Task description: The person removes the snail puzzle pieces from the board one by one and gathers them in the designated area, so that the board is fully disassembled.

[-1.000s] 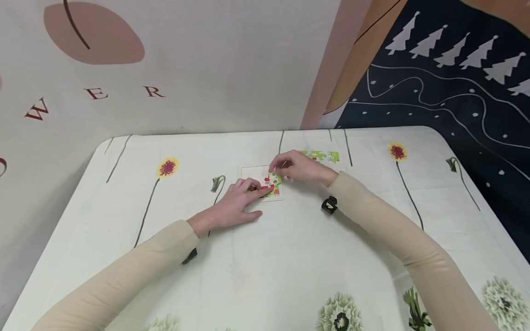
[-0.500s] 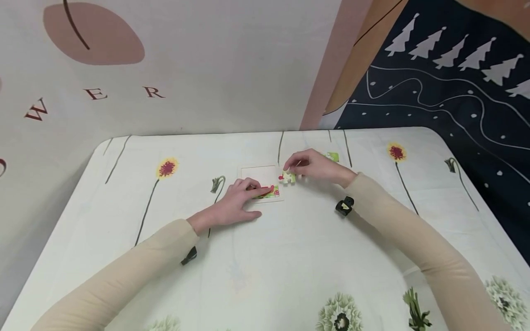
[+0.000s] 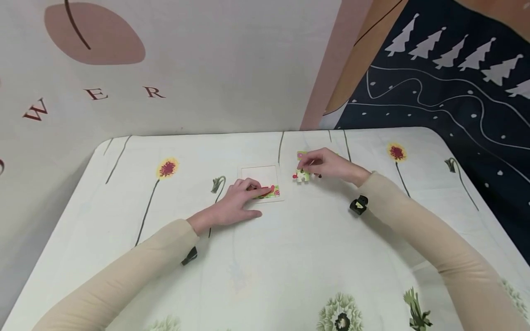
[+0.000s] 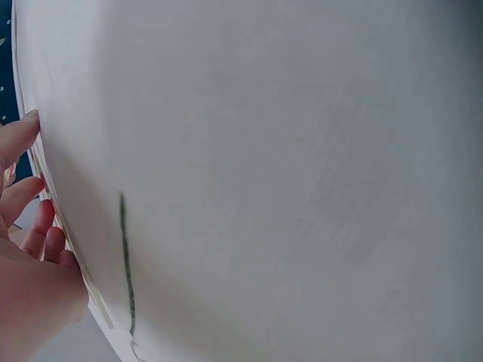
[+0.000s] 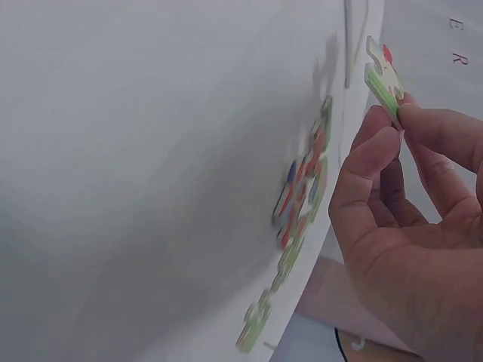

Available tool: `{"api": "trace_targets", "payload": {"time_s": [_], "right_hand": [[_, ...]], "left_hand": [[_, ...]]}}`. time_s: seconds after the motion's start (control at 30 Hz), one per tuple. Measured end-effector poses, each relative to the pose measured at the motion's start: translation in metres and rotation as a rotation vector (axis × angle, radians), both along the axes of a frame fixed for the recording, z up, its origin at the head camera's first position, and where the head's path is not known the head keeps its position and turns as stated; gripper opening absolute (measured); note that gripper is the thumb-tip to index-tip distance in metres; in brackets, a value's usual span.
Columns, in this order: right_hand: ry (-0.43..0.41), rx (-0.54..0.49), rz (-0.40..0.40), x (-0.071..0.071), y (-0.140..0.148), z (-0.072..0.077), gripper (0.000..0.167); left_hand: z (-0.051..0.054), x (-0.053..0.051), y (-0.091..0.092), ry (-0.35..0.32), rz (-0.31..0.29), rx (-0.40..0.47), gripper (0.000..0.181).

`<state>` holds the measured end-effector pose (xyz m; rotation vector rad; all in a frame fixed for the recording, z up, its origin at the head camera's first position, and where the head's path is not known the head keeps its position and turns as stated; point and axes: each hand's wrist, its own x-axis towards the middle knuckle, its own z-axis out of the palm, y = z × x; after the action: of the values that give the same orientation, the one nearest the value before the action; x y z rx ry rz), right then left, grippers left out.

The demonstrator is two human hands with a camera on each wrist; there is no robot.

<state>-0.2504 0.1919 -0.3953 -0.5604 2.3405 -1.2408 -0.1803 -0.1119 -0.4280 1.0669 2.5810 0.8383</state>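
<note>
My left hand (image 3: 233,203) lies over a small square puzzle board (image 3: 258,171), its index finger stretched across assembled red and green puzzle pieces (image 3: 275,192) along the near edge. In the left wrist view, the left hand (image 4: 34,283) shows at the left border, its fingers only slightly bent. To the right of the board, my right hand (image 3: 329,165) pinches a pale green puzzle piece with a red knob (image 3: 302,176) between thumb and fingers. The right wrist view shows that puzzle piece (image 5: 386,81) tilted and raised off the table.
Several loose puzzle pieces (image 5: 302,192) lie below the right hand; in the head view it mostly covers them, with one pink and green piece (image 3: 301,155) showing. A white flower-print cloth (image 3: 269,257) covers the table. Behind stands a printed fabric backdrop (image 3: 232,69).
My right hand has moved right, carrying the puzzle piece from over the board to beside it, near the loose pieces. The left hand has stayed put.
</note>
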Motion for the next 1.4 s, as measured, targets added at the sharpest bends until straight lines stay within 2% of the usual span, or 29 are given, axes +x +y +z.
{"api": "trace_targets", "payload": {"time_s": [0.1,0.37,0.67,0.8,1.03,1.4], "right_hand": [[0.005,0.03,-0.009,0.001,0.006,0.001,0.018],[0.037,0.012,-0.017,0.002,0.02,0.003,0.017],[0.033,0.053,-0.047,0.005,0.037,0.008,0.02],[0.048,0.057,-0.057,0.007,0.044,0.01,0.021],[0.023,0.079,-0.089,0.008,0.052,0.012,0.022],[0.042,0.132,-0.128,0.006,0.066,0.008,0.023]], "left_hand": [[0.0,0.0,0.0,0.005,-0.002,-0.001,0.062],[0.002,0.001,0.0,0.016,-0.014,-0.006,0.062],[0.004,0.003,0.0,0.067,-0.032,-0.021,0.06],[0.004,0.002,0.0,0.062,-0.028,-0.029,0.061],[0.002,0.003,0.0,0.062,-0.024,-0.031,0.062],[0.003,0.003,0.001,0.063,-0.022,-0.047,0.063]]}}
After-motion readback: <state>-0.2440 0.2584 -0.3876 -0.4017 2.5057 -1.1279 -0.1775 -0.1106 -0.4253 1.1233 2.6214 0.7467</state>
